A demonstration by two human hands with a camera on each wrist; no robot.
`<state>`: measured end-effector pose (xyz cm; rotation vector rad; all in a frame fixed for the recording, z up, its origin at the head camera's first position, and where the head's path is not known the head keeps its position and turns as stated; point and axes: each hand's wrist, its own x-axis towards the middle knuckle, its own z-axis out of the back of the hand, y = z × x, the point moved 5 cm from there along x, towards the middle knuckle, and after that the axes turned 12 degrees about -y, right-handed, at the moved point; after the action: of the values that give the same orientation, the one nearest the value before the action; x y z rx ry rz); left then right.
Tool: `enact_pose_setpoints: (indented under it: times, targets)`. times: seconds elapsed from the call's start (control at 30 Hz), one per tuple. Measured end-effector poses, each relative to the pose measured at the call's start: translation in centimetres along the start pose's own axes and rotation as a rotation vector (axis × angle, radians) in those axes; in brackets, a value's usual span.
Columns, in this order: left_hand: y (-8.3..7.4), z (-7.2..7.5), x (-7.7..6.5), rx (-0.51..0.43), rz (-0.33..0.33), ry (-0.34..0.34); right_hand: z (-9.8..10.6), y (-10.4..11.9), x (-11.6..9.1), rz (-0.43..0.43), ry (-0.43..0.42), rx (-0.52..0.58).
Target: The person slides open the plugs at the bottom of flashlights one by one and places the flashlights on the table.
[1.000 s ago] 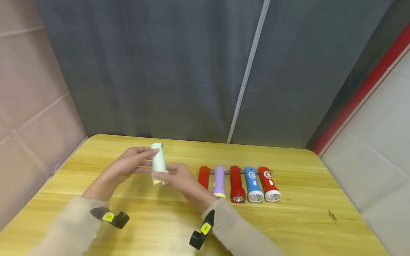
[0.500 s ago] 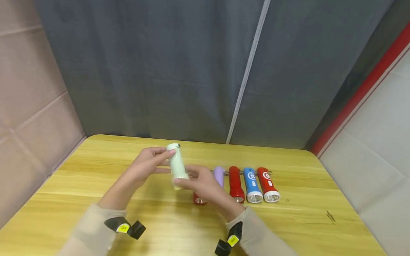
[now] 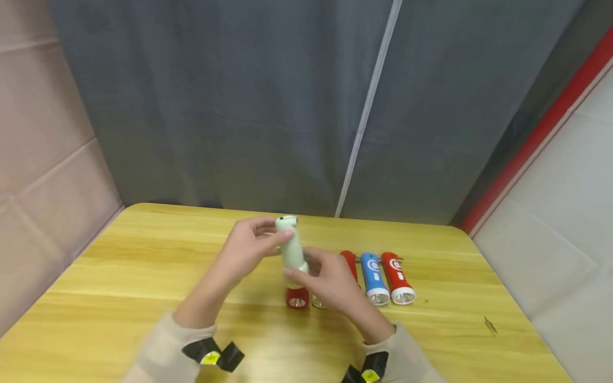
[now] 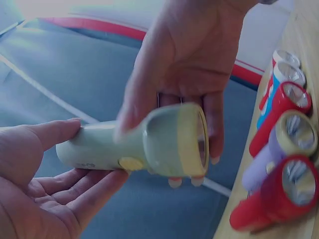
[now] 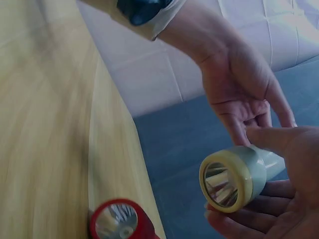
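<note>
Both hands hold a pale green flashlight (image 3: 292, 250) with a yellow rim, raised above the table over the left end of a row of flashlights. My left hand (image 3: 250, 249) grips its tail end between thumb and fingers. Around the head end, my right hand (image 3: 332, 281) has its thumb on the near side and fingers behind. In the left wrist view, a small yellow switch (image 4: 131, 163) shows on the body. The lens (image 5: 222, 185) faces the right wrist camera.
On the wooden table (image 3: 143, 266) lie a red flashlight (image 3: 297, 299), a purple one (image 4: 259, 167) with a yellow rim, another red one (image 3: 349, 260), a blue one (image 3: 372, 271) and a red-and-white one (image 3: 396, 274), side by side. A grey curtain (image 3: 215, 106) hangs behind.
Both hands have carried the green flashlight to the right, from beside the row to over its left end. The right hand and forearm now cover parts of the nearer flashlights.
</note>
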<state>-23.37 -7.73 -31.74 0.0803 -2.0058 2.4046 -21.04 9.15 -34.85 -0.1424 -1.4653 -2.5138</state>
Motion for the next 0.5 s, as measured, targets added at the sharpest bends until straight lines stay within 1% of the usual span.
enact_pose_setpoints:
  times: [0.17,0.27,0.37,0.5]
  targets:
    - [-0.8,-1.5,-0.5,0.040,-0.070,-0.016,1.0,-0.4,0.1,0.040,-0.095,-0.052]
    - [-1.2,-2.3,-0.6,0.049,-0.103,-0.022,1.5,-0.7,0.2,0.045,-0.134,-0.053]
    - [-1.6,-2.8,-0.9,0.054,-0.122,-0.027,1.8,-0.8,0.1,0.026,-0.147,-0.042]
    - [-1.8,-2.8,-1.2,0.071,-0.130,-0.028,2.1,-0.5,-0.1,0.036,-0.147,-0.049]
